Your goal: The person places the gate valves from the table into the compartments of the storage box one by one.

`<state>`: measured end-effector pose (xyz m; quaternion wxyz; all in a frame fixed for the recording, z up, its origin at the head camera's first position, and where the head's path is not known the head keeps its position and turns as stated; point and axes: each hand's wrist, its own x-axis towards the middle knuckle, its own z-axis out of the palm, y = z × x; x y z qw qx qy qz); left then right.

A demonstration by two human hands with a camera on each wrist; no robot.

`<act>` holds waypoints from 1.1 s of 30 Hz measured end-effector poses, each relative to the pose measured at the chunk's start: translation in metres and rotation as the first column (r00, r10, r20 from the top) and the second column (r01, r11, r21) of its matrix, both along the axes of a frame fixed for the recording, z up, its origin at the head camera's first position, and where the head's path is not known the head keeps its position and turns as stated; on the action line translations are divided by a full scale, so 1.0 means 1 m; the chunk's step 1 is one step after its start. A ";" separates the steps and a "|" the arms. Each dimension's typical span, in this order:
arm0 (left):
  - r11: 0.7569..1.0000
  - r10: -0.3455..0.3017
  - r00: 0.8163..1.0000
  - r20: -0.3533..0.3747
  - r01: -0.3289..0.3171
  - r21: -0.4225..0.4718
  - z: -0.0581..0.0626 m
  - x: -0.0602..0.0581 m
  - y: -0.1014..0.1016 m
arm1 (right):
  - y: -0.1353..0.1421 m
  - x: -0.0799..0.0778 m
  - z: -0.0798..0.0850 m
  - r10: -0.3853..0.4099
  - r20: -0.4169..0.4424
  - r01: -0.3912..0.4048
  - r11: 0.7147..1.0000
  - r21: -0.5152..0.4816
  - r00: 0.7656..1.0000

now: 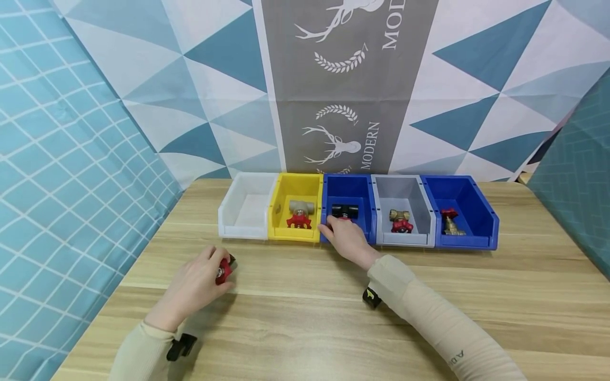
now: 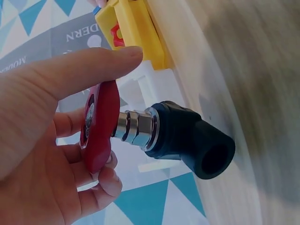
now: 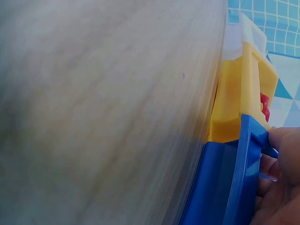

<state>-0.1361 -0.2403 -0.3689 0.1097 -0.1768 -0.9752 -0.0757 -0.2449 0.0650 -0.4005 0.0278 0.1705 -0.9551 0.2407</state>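
Observation:
My left hand (image 1: 193, 286) grips a valve by its red handwheel (image 2: 105, 126), left of the bins and close over the table. The valve has a silver stem and a black pipe body (image 2: 185, 136), pointing away from the palm. My right hand (image 1: 350, 241) reaches over the front wall of the middle blue bin (image 1: 349, 182). In that bin lies a black valve (image 1: 345, 210), its red wheel partly covered by the hand. The right wrist view shows the thumb (image 3: 280, 137) by the bin's edge; the fingertips are hidden behind the wall.
Left of the middle bin stand a white bin (image 1: 244, 233) and a yellow bin (image 1: 293, 234) holding a grey valve (image 1: 301, 209). Rightward are a grey bin (image 1: 405, 239) and another blue bin (image 1: 467, 242), each holding a brass valve. The wooden table (image 1: 286, 317) extends in front.

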 end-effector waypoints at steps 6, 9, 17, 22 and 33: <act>1.000 -0.024 1.000 -0.002 0.024 -0.006 0.004 -0.004 0.003 | 0.000 0.000 0.000 0.001 0.012 -0.001 1.000 -0.006 1.000; 0.999 -0.039 0.999 -0.005 0.039 -0.010 0.007 -0.006 0.003 | 0.000 0.000 0.000 0.002 0.007 -0.002 1.000 -0.006 1.000; 0.998 -0.065 0.998 -0.013 0.065 -0.013 0.014 -0.012 0.004 | 0.001 -0.002 -0.001 0.005 0.001 -0.005 1.000 -0.012 1.000; 0.996 -0.092 0.995 -0.034 0.092 -0.022 0.018 -0.016 0.003 | 0.001 -0.002 -0.002 0.004 -0.002 -0.004 1.000 -0.008 1.000; 0.987 -0.145 0.988 -0.050 0.141 -0.081 0.029 -0.027 0.002 | 0.000 -0.001 0.000 0.000 0.007 0.000 1.000 -0.010 1.000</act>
